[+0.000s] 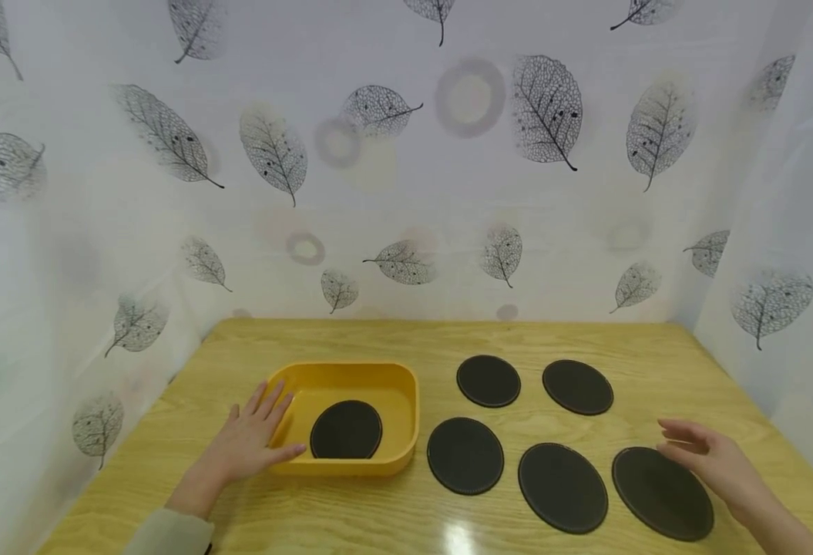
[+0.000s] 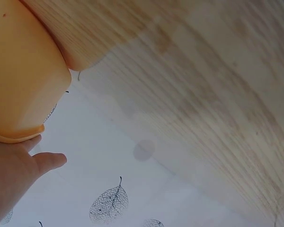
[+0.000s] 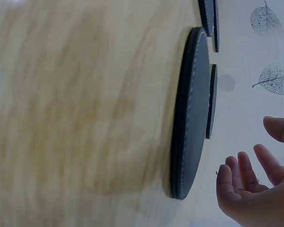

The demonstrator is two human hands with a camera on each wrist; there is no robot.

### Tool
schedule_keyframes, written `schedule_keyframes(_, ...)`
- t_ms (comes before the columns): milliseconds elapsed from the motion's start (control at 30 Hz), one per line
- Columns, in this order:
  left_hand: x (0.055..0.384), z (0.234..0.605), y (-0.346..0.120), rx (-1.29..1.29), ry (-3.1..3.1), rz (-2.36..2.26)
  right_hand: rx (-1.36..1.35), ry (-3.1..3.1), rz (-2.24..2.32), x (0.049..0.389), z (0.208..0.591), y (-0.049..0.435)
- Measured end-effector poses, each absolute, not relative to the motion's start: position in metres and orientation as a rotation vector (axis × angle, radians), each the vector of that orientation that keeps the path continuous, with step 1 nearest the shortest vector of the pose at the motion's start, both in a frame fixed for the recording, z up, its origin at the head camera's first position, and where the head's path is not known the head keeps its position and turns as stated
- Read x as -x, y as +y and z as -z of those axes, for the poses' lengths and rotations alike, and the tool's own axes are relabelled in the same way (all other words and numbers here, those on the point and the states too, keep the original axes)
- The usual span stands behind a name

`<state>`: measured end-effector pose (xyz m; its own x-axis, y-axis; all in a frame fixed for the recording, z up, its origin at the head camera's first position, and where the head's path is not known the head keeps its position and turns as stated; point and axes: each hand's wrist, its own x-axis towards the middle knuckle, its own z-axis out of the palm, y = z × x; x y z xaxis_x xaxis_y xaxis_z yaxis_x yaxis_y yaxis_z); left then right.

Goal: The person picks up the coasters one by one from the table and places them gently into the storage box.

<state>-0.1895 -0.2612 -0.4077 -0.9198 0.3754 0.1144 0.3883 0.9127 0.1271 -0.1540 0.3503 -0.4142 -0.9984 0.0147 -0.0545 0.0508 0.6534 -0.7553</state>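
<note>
A yellow plastic tray (image 1: 351, 467) stands on the left of the table with one round black coaster (image 1: 347, 432) lying inside it. My left hand (image 1: 243, 443) lies at the tray's left side, its spread fingers reaching over the rim and the thumb along the front edge. Over the far right coaster (image 1: 663, 493), the right hand (image 1: 718, 466) hovers with loosely bent fingers and nothing in them. The right wrist view shows a coaster (image 3: 194, 113) with a thick, layered edge and pale stitching, apart from the fingers.
Between the tray and the right hand lie more black coasters: a near one (image 1: 562, 487), one beside the tray (image 1: 465, 455), and two farther back, left (image 1: 488, 381) and right (image 1: 577, 387). A leaf-patterned white curtain (image 1: 406, 177) surrounds the wooden table (image 1: 351, 516).
</note>
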Motion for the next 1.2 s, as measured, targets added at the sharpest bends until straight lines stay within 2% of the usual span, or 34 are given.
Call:
schedule_keyframes(567,0.189,0.411,-0.261,0.596,-2.977,0.21,0.199,2.912,0.865,0.163,0.428,0.353)
schedule_keyframes(867,0.186,0.407,-0.259,0.597,-2.97,0.24,0.44,2.97,0.726,0.166,0.443,0.361)
schedule_keyframes(1200,0.187,0.407,-0.258,0.585,-2.977,0.222,0.375,2.938,0.618,0.162,0.438,0.357)
